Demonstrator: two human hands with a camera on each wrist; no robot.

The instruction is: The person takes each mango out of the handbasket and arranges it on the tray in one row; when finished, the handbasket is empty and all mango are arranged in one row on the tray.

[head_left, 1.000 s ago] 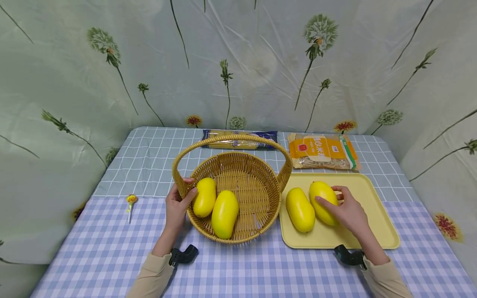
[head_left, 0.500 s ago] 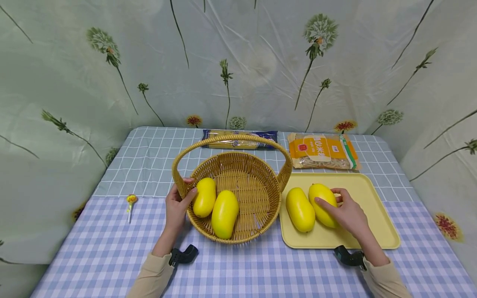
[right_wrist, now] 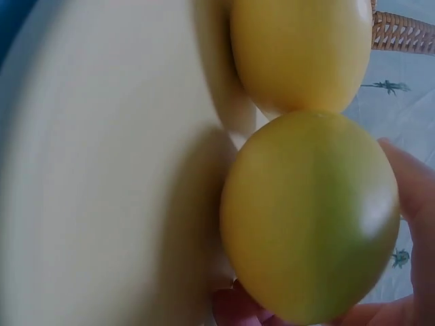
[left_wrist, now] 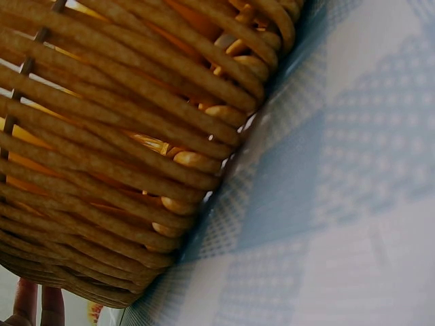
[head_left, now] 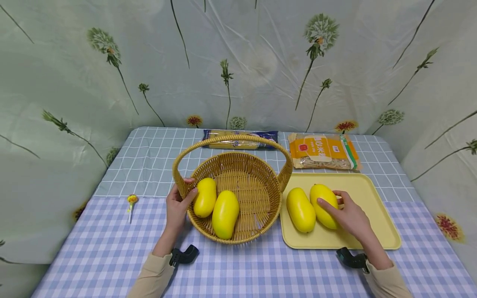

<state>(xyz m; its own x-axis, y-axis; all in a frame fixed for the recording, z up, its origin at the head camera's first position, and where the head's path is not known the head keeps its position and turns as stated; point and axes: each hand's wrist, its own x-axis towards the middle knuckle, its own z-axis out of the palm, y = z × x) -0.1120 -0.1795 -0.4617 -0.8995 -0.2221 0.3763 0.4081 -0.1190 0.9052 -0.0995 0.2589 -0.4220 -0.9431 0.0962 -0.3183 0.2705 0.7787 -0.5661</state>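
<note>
My left hand (head_left: 178,209) grips the left side of the wicker basket (head_left: 257,198) at the foot of its handle, thumb over the rim. Two yellow mangoes lie in the basket: a left mango (head_left: 205,198) near the thumb and another mango (head_left: 225,214) beside it. On the yellow tray (head_left: 367,207) my right hand (head_left: 350,213) holds a mango (right_wrist: 309,217) between thumb and fingers. A second tray mango (head_left: 300,210) lies just left of it. In the left wrist view the basket's woven wall (left_wrist: 122,136) hides most of the hand; only fingertips (left_wrist: 52,305) show.
A lollipop (head_left: 131,203) lies on the checked cloth at the left. Behind the basket is a pack of spaghetti (head_left: 238,140), and behind the tray an orange food bag (head_left: 322,151). The basket's tall arched handle (head_left: 231,138) rises over its opening.
My right hand and the mango it holds have shifted very slightly toward me and to the right. The left hand and basket stay in place.
</note>
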